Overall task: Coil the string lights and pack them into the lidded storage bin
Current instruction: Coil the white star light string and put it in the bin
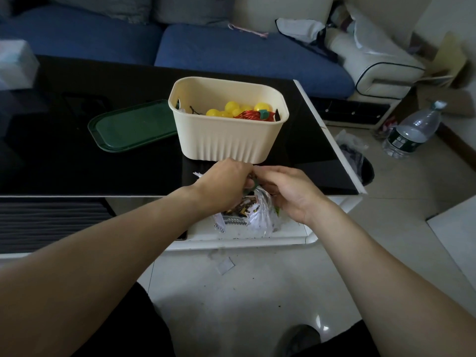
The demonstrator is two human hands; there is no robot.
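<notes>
Bin: the cream ribbed storage bin (228,130) stands open at the centre of the frame on the black glass table (64,155), near its front edge.
Bin contents: yellow bulbs (233,109) and a red coil of wire (253,115) already lie inside, toward the right half of the bin.
Lid: the dark green lid (134,126) lies flat on the table, left of the bin and touching or just behind its left wall; it is off the bin.
Lights in hand: a clear bundle of string lights (257,212) with dark and pale pieces hangs below the table edge, just under the bin, between the two hands.
Left hand (224,186): fingers curled round the top of the bundle, gripping it.
Right hand (288,191): fingers bent in toward the same spot, seemingly pinching a small dark green piece (252,185) at the top of the bundle; the exact hold is hidden by the fingers.
Step in hand: judged from this, gathering or securing a second bundle before packing; the coil is not yet in the bin.
Next move calls for: keeping the loops together while lifting over the front rim, setting the bundle into the free left half, then fetching the lid.
Surroundings: a blue sofa (231,52) fills the top of the frame; a water bottle (412,132) stands on the floor at the right.
</notes>
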